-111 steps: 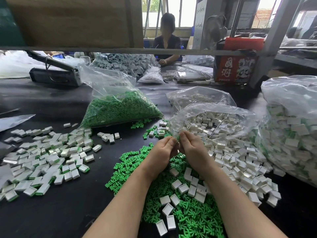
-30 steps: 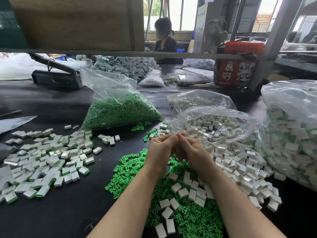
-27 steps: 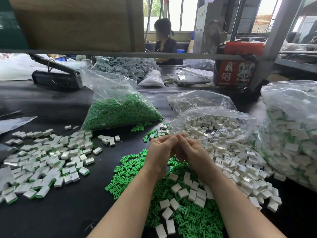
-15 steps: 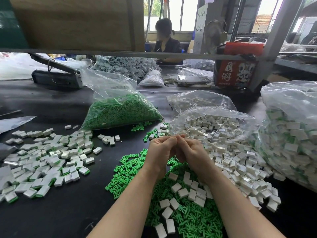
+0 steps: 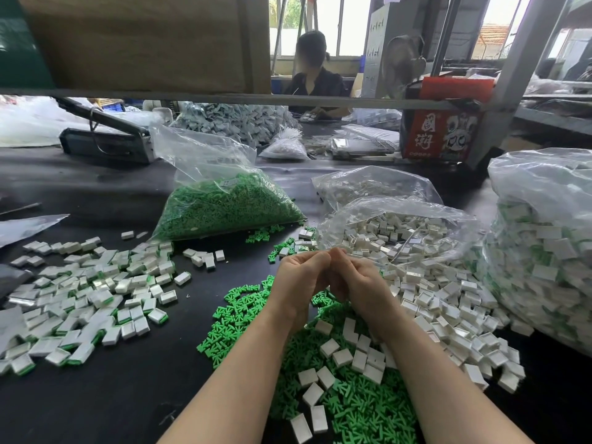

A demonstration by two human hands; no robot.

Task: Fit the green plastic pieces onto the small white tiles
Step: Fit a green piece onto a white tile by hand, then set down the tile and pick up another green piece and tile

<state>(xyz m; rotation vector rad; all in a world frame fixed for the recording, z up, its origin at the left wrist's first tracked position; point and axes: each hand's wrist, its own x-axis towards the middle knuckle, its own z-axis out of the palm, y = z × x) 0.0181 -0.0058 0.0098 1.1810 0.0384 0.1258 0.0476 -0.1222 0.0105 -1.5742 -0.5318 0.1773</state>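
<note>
Both hands [image 5: 331, 277] curled together, above green pieces [image 5: 352, 408]

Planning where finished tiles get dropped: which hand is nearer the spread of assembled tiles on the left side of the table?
Left. The left hand sits on the side facing the assembled tiles, across bare black table. The right hand touches it on the far side.

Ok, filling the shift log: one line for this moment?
hands: left and right together, fingers curled | held item: hidden | loose tiles, green pieces below

Fingers [image 5: 320, 261] — more tightly together
</note>
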